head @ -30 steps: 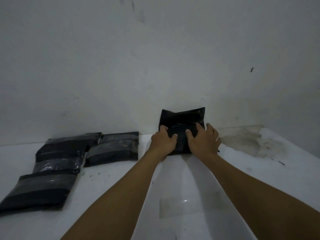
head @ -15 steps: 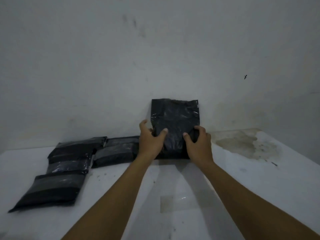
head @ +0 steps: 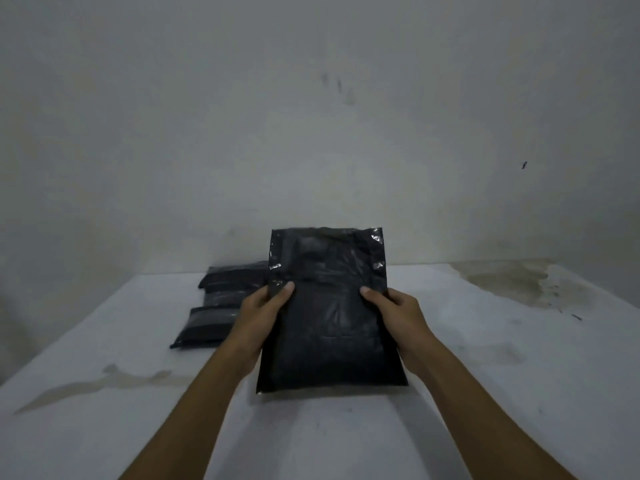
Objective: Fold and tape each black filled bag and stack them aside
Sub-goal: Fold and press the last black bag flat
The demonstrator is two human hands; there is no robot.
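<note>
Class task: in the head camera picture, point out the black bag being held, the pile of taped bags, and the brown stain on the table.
black bag [head: 332, 327], head view, middle of its front face.
taped bags [head: 214, 311], head view, nearest bag's top.
brown stain [head: 512, 280], head view, its dark centre.

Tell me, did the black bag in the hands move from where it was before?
Yes. The black bag left the wall at the table's far edge and came toward the person, held in both hands.

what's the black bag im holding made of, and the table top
Black bag: looks like thin glossy plastic film; it crinkles and glints along the edges. Table: a hard white matte surface, stained and scuffed; painted or laminate, cannot tell which.
</note>
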